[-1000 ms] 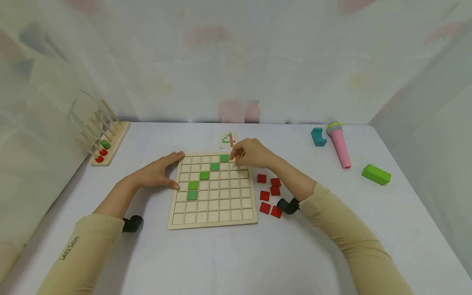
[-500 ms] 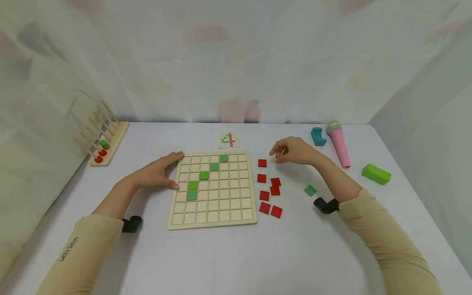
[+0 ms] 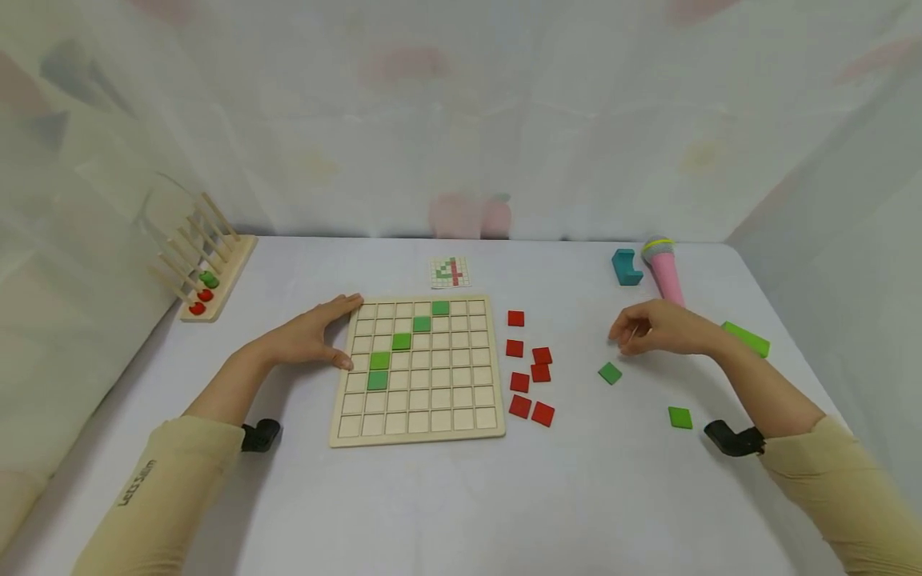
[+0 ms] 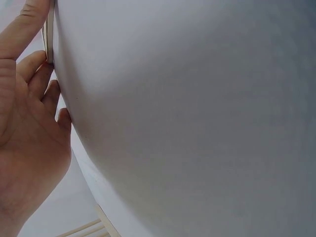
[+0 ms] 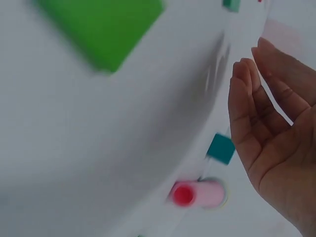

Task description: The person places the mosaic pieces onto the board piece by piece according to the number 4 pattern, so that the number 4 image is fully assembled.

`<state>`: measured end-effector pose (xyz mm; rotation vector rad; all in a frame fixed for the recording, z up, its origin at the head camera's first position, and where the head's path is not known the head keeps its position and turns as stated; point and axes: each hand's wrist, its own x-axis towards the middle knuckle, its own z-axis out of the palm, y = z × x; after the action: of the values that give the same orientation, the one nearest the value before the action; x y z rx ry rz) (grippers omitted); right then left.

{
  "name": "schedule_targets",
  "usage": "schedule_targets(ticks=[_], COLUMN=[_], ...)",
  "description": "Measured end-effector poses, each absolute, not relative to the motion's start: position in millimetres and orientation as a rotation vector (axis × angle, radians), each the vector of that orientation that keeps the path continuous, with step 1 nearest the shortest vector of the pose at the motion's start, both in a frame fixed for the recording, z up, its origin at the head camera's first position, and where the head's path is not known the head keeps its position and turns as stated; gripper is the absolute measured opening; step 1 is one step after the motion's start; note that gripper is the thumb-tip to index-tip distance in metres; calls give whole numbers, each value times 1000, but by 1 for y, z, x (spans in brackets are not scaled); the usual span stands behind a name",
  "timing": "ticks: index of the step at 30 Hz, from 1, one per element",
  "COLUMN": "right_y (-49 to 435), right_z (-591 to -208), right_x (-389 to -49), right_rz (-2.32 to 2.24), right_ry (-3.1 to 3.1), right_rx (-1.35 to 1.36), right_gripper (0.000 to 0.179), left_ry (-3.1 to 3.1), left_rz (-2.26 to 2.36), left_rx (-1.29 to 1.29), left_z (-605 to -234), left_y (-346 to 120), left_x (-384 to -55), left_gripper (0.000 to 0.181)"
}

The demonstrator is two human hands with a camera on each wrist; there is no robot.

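Note:
My left hand [image 3: 308, 334] rests at the left edge of a square wooden grid board [image 3: 418, 438], thumb and fingers spread along its rim. In the left wrist view the fingers [image 4: 39, 74] touch the board's edge. Several green tiles [image 3: 401, 342] lie in its cells, mostly along a diagonal. My right hand [image 3: 666, 326] hovers over the table to the right, its fingers loosely bent with nothing between them in the right wrist view. Just below its fingertips lies a loose green tile [image 3: 610, 373]; a second, lighter green tile [image 3: 680, 418] lies nearer the front.
Several red tiles [image 3: 520, 382] lie beside the board's right edge. Behind the board is a small pattern card [image 3: 450, 273]. A pegged wooden stand [image 3: 234, 268] is at the back left. Toward the right are a teal block [image 3: 627, 267], a pink toy microphone [image 3: 667, 276] and a green block [image 3: 747, 339].
My right hand has moved from the board's top right corner out to the right, uncovering a red tile and the two loose green tiles. The left hand stays put.

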<state>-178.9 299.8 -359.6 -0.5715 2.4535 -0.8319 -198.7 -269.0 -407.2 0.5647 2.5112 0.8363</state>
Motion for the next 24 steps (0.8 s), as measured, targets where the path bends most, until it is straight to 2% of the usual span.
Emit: schedule_targets(ticks=[12, 24], right_y=[339, 355], right_z=[-355, -363], right_x=[-137, -121], right_rz=[-807, -859], right_ry=[2280, 2098], right_rx=[-581, -721], right_gripper=[23, 40], left_ry=[2512, 2498], left_rz=[840, 842], left_rx=[565, 562], left_z=[-413, -408], left_y=[-270, -270], left_x=[-202, -201], left_gripper=[120, 120])
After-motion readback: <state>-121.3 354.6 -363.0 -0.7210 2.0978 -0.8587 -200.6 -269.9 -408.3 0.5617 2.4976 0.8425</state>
